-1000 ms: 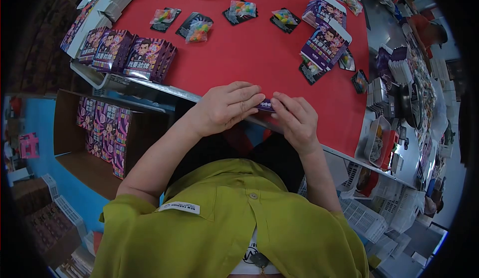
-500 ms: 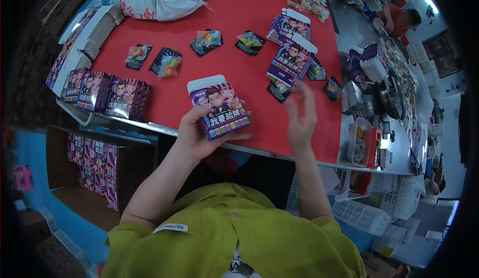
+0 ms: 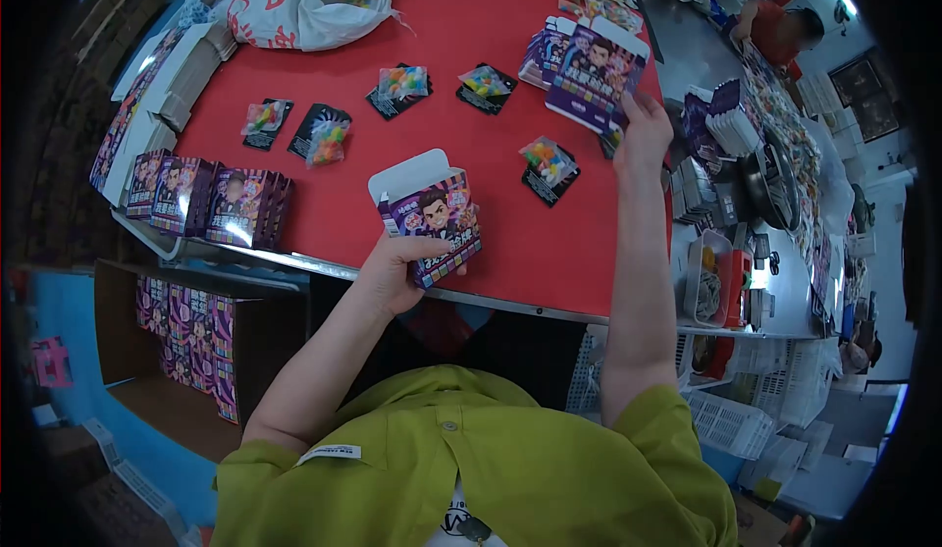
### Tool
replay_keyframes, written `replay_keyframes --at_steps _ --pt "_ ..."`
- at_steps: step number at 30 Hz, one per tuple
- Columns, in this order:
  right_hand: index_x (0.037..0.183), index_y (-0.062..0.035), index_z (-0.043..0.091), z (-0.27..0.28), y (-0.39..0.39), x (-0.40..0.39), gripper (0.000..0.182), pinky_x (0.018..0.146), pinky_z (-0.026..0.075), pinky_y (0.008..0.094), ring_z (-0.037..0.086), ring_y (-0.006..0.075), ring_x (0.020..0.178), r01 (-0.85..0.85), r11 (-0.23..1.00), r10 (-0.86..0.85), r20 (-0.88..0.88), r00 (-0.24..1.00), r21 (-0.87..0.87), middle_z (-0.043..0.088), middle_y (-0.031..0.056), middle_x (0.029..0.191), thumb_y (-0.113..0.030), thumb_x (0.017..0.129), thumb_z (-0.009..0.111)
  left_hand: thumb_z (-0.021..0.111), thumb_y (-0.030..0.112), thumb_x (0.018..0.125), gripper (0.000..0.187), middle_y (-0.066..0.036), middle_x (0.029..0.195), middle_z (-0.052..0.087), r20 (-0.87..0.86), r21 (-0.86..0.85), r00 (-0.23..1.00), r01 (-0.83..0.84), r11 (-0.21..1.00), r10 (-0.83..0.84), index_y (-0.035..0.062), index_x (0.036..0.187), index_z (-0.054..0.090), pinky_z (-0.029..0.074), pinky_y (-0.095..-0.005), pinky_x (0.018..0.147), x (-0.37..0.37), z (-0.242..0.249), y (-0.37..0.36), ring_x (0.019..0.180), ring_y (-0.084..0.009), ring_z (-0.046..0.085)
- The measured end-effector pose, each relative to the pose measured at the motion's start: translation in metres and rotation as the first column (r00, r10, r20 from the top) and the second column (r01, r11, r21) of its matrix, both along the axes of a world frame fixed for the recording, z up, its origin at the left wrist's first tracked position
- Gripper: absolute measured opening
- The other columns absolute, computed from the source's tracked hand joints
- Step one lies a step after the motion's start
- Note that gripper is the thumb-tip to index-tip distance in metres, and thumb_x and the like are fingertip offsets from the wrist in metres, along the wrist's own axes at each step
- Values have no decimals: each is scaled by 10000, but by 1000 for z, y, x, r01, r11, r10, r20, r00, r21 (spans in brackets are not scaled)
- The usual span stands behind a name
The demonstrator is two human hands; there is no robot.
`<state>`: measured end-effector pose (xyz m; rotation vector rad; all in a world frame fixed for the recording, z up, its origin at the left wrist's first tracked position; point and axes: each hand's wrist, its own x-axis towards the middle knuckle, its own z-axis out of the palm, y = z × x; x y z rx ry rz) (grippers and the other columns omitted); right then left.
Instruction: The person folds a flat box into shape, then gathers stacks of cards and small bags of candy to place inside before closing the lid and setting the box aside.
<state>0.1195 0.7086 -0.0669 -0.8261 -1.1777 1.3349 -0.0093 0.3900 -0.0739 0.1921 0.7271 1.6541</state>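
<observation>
The purple carton (image 3: 446,218) could bow or dent if the left hand (image 3: 391,270) squeezes harder, since the thumb lies across its printed front panel; its raised white flap (image 3: 408,173) might also crease if it knocked against something. The second carton (image 3: 597,74), beyond the purple carton and to its right, looks likelier to slip: the right hand (image 3: 644,133) has it only near one corner, so the far end could swing. Lowered carelessly, it might brush the candy sachet (image 3: 546,157) lying on black cards (image 3: 546,192) to the right of the purple carton, and push it off them.

The purple carton itself is held in the left hand over the near part of the red counter (image 3: 471,37), most of the fingers hidden behind it; whether anything is inside cannot be seen. The right hand is well apart from it, narrowed on the second carton.
</observation>
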Motion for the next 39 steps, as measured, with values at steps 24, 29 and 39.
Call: replay_keyframes --at_steps 24,29,39 --pt "928 -13 605 -33 -71 31 133 717 463 240 566 95 800 -349 936 333 472 816 -58 599 30 867 -49 812 658 660 -24 676 449 -118 933 613 -108 -107 988 101 989 -113 -7 1098 508 551 -315 603 9 -9 35 792 -206 636" --pt "844 5 606 -40 -98 35 182 761 458 313 579 143 751 -118 992 118 544 831 -36 599 43 746 -145 789 694 666 -15 679 444 -115 936 613 -111 -114 986 111 987 -123 -6 1094 509 549 -316 599 13 -5 45 790 -206 636" --pt "1157 -51 492 -11 -76 11 711 923 362 468 448 289 1169 -428 903 -14 999 39 29 461 150 1245 -464 650 770 661 12 705 451 -108 959 614 -91 -104 979 173 979 -183 5 1127 502 546 -324 581 21 -6 53 821 -206 632"
